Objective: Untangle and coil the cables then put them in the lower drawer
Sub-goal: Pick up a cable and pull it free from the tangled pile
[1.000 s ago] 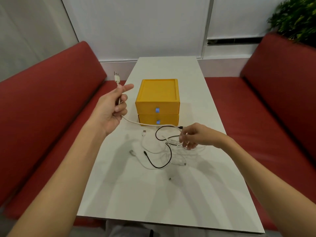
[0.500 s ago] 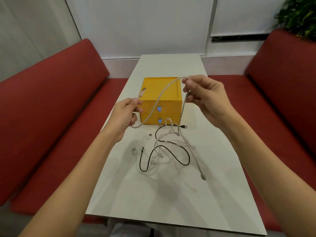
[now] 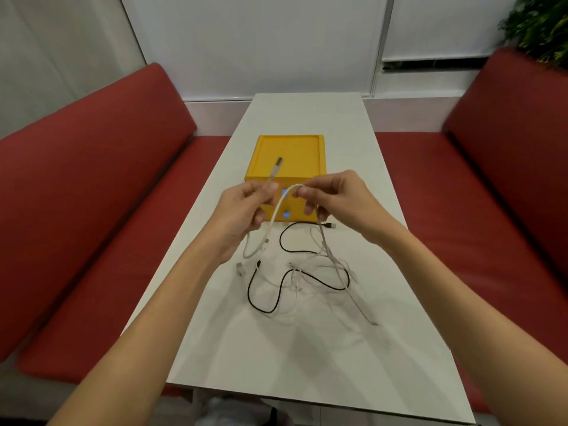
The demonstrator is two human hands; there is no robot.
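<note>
1. The left hand [image 3: 242, 210] pinches the white cable [image 3: 272, 222] just below its USB plug [image 3: 278, 162], thumb and forefinger closed on it, the other fingers curled.
2. The right hand [image 3: 335, 198] pinches the same cable further along, at the top of a bend, with its fingers curled.
3. Half a second ago the hands were spread wide, the right one raised over the right edge of the yellow drawer box [image 3: 290, 155]. Now they have come together in front of the box's face, nearly touching.
4. The long arc of cable between them has dropped into a narrow loop hanging in front of the box.
5. The plug, earlier off the box's left corner, now stands tilted over the box's top.
6. From the right hand the cable's free length trails down to the table [image 3: 307, 364], well in front of the box.
7. The black cable [image 3: 276, 298] and the other white cables [image 3: 307, 273] lie tangled in front of the box, much as before.
8. The lower drawer [image 3: 296, 214] is closed, as is the one above it.
</note>
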